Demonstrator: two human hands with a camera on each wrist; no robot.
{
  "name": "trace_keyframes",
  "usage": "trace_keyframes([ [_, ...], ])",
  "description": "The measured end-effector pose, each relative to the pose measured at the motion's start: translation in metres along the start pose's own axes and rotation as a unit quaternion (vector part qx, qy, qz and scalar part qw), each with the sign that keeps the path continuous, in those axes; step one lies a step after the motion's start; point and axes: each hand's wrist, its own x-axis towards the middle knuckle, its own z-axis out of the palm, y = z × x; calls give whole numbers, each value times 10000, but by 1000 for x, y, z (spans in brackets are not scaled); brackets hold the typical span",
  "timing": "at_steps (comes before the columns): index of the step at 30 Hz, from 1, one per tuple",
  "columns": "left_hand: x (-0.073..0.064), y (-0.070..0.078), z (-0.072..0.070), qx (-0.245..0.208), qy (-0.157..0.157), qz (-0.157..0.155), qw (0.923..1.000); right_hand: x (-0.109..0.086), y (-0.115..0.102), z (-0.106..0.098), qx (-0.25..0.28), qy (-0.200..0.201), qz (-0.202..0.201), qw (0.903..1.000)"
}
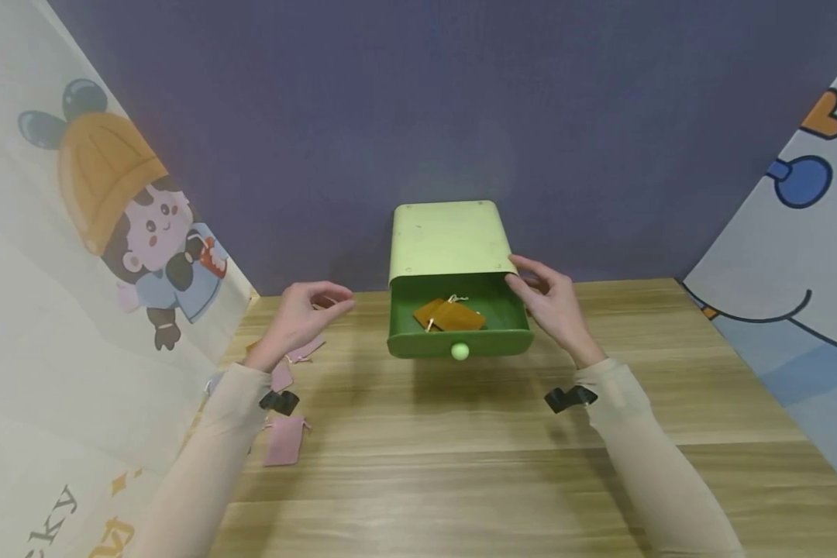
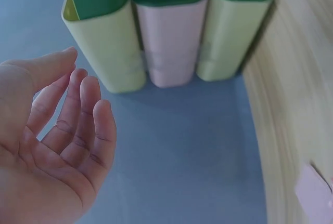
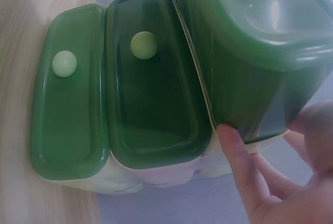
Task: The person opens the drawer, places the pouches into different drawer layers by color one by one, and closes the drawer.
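Observation:
A small drawer cabinet (image 1: 449,240) with a pale yellow-green top stands at the back of the table. Its green top drawer (image 1: 404,346) is pulled out, and brown-orange drawstring pouches (image 1: 459,316) lie inside. My right hand (image 1: 551,302) is at the cabinet's right side, its fingertips touching the casing's front edge beside the drawer; the right wrist view shows a fingertip (image 3: 229,134) on that edge. To the left of the cabinet my left hand (image 1: 303,318) hovers with bent, relaxed fingers. Nothing lies between its thumb and fingers in the left wrist view.
Several pink pouches, among them one near the front (image 1: 285,441), lie on the wooden table (image 1: 460,496) at left, partly behind my left arm. Two lower drawers, a middle one (image 3: 156,89) and a bottom one (image 3: 70,115), are closed. A blue-purple wall (image 1: 446,101) rises behind.

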Motion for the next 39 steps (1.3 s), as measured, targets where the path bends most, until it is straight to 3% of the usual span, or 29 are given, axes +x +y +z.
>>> trace_keyframes([
  [8, -9, -31, -5, -34, 115, -366, 9993, 0, 1, 0, 29, 15, 65, 10000],
  [18, -19, -72, -13, -98, 339, -572, 9977, 0, 2, 1, -16, 0, 17, 10000],
  [27, -28, -93, -17, 142, 434, -812, 9957, 0, 2, 1, -21, 23, 24, 10000],
  [39, -35, -113, -21, 376, 510, -845, 9944, 0, 2, 1, -5, 16, -20, 10000],
])
